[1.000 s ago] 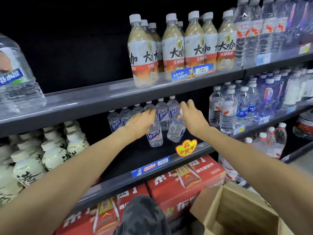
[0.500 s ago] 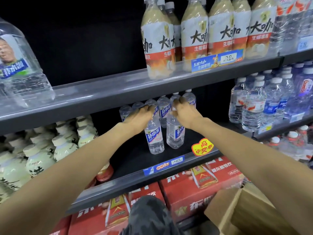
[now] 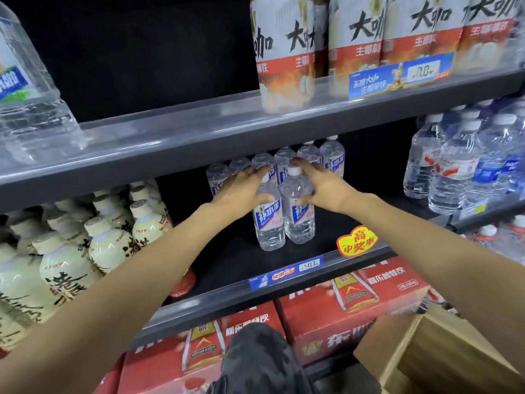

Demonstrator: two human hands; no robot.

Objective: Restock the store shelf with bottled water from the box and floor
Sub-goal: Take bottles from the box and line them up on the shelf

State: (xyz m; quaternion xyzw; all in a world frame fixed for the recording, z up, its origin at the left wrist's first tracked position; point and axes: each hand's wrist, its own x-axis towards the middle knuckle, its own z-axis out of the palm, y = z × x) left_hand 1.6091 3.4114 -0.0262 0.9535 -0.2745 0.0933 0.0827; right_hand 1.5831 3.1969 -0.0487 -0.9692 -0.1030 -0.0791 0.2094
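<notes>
Kneeling, we see a brown cardboard box point(image 3: 443, 356) below our right wrist. Our left hand point(image 3: 241, 189) curls round one clear ribbed plastic water bottle point(image 3: 268, 220); our right hand point(image 3: 324, 184) grips its twin point(image 3: 298, 214), both upright, touching on the dark shelf point(image 3: 227, 260). Beyond our fingertips stands a row of matching bottles point(image 3: 332, 159).

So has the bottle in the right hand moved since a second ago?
Yes. The right-hand bottle was tilted and lifted above the yellow-and-red promo tag; now it stands upright on the shelf, behind and left of that tag, beside the left-hand bottle.
</notes>
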